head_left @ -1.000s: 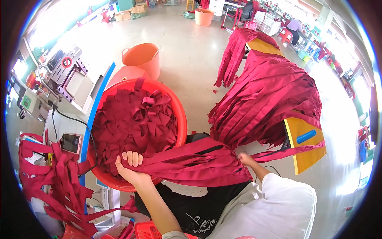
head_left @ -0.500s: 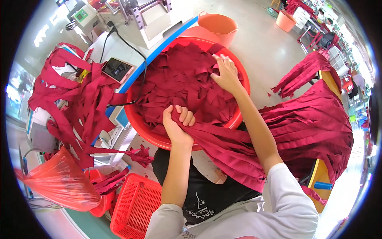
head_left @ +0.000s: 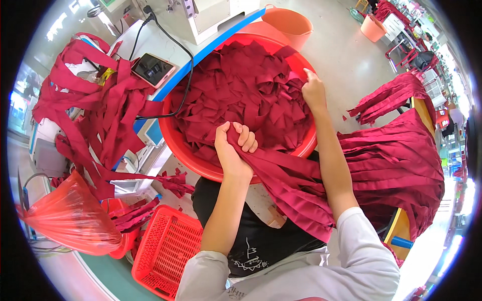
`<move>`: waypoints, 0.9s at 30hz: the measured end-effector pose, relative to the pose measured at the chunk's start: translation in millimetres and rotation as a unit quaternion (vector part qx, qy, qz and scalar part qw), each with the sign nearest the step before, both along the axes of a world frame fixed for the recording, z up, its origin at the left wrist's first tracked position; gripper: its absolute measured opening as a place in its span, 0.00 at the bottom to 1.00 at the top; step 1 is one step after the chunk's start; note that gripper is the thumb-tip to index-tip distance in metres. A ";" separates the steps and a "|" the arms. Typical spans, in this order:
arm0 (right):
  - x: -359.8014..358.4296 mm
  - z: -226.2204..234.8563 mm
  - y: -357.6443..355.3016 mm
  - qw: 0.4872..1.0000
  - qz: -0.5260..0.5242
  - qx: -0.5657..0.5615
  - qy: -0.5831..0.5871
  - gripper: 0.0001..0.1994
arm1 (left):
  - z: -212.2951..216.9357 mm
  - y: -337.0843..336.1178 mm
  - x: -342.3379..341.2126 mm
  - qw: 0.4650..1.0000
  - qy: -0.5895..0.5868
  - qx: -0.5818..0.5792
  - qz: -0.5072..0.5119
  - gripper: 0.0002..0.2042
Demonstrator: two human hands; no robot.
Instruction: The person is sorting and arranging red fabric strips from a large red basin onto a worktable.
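Note:
My left hand (head_left: 236, 148) is closed round the gathered end of a bundle of long maroon fabric strips (head_left: 293, 188), above the near side of a red basin (head_left: 198, 170). From that hand the strips run down to the right, beneath my right forearm. Many short maroon fabric pieces (head_left: 241, 95) fill the basin in a loose heap. My right hand (head_left: 315, 93) is over the basin's right rim, fingers curled in and one pointing upward. What its fingers hold, if anything, is hidden, and I cannot tell whether it touches the rim.
More maroon strips (head_left: 391, 165) hang over a yellow-edged stand at right. At left, strips (head_left: 108, 115) drape over a table beside a phone (head_left: 153, 69) and black cable. A red plastic bag (head_left: 75, 215) and red crate (head_left: 168, 251) sit lower left; an orange tub (head_left: 288, 25) stands behind.
My right hand has moved right, from over the heaped pieces to the basin's rim, and its spread fingers have curled in. My left hand keeps its grip on the strips. The view has shifted slightly.

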State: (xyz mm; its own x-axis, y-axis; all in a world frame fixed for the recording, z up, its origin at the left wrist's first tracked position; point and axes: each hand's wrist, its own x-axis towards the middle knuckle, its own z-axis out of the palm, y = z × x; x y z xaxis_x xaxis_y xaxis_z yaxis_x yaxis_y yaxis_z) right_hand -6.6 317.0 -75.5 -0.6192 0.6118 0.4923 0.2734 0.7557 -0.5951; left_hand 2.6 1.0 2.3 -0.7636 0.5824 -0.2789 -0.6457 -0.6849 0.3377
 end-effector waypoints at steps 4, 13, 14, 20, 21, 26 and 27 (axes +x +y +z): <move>-5.0 1.1 -18.4 0.961 -0.056 0.234 -0.137 0.20 | -5.5 0.0 -0.2 1.000 -0.003 -0.003 0.004 0.13; 11.8 56.9 -29.6 0.997 -0.069 -0.002 0.023 0.09 | -4.0 0.4 3.9 1.000 -0.009 -0.019 0.011 0.13; 14.0 70.3 -36.2 0.987 -0.050 -0.125 0.084 0.08 | -4.4 -0.6 4.2 1.000 -0.008 -0.019 0.011 0.13; 73.1 199.9 -96.1 0.782 0.233 -0.290 0.500 0.08 | -7.8 0.7 5.2 1.000 0.000 -0.010 0.010 0.13; 86.1 214.3 -110.9 0.778 0.286 -0.301 0.472 0.08 | -8.2 0.8 4.1 1.000 -0.002 -0.009 0.014 0.13; 69.4 203.5 -134.8 0.793 0.296 -0.366 0.386 0.07 | -9.2 0.0 1.8 1.000 0.000 -0.005 0.011 0.13; 61.4 198.8 -139.0 0.773 0.308 -0.406 0.378 0.09 | -8.9 2.0 2.9 1.000 0.004 -0.005 0.010 0.13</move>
State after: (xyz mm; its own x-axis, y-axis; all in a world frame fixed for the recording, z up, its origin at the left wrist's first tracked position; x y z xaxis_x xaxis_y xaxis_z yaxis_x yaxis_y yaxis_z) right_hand 54.8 178.0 123.3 -0.6387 0.6127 0.4655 -0.6479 -0.1019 -0.7549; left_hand 5.5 3.0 -6.5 -0.7770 0.5641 -0.2794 -0.6295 -0.6937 0.3500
